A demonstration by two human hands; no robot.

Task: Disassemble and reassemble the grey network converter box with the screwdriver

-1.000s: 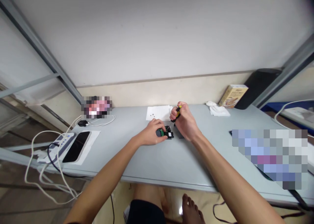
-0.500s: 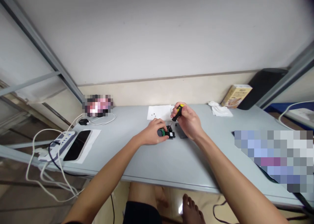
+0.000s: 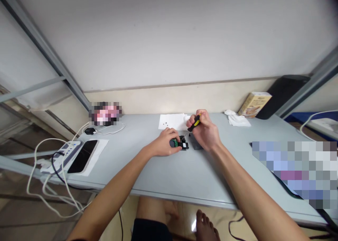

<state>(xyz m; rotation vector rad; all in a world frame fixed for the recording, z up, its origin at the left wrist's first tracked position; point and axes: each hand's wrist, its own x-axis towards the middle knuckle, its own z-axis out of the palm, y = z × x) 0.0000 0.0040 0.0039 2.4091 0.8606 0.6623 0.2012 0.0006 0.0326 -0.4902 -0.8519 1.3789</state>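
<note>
My left hand [image 3: 166, 143] is closed around a small black device with a green circuit board [image 3: 182, 145], holding it down on the grey table. A white label shows on the device's right part. My right hand [image 3: 207, 130] grips a black and yellow screwdriver [image 3: 194, 124] by its handle. The thin shaft slants down and left to the device; its exact contact point is too small to make out. Partly under my right hand lies a dark flat piece [image 3: 195, 142]. Behind my hands, several tiny dark bits, perhaps screws, rest on a white paper [image 3: 171, 122].
A phone [image 3: 83, 156] and a power strip [image 3: 62, 158] with tangled white cables lie at the left. Crumpled tissue [image 3: 236, 119], a yellow box [image 3: 254, 104] and a black object [image 3: 282, 95] stand at the back right. A blurred-out item covers the right front.
My right hand has tilted the screwdriver handle further over and shifted slightly right. The left hand and the device stay in place.
</note>
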